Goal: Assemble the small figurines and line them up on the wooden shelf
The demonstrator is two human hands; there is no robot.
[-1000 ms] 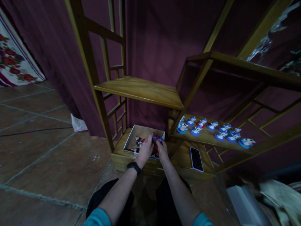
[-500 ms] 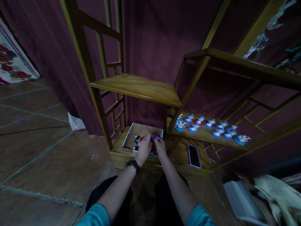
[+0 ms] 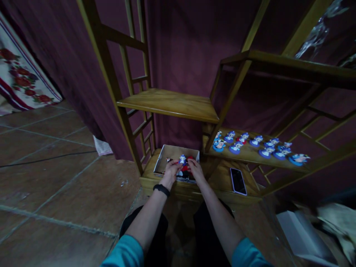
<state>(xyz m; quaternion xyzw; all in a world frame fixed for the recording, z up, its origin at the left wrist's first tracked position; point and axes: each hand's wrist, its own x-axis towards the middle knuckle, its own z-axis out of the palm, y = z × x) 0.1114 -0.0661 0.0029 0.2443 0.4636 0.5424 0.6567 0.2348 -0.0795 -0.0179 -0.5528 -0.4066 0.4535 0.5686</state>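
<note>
Over an open cardboard box [image 3: 160, 163], my left hand [image 3: 171, 171] is closed on a small purple-and-white figurine [image 3: 182, 160], which stands upright at the fingertips. My right hand [image 3: 195, 169] is close by on the right, its fingers curled together beside red items [image 3: 190, 158] in the box. Whether those fingers grip a red item or the edge of the figurine's base, I cannot make out. More small figures, dark, red and white, lie in the box, partly hidden by my hands.
Several similar figurines on round bases stand on the wooden shelf [image 3: 250, 152] to the right. A phone [image 3: 238, 181] lies on the lower board. Above the box juts a higher shelf [image 3: 169, 104]. A white box [image 3: 304, 233] sits on the floor at right.
The purple figurine, earlier largely covered by both hands, now shows upright in my left fingers. My right hand has drawn slightly apart from it. The view has shifted a little left.
</note>
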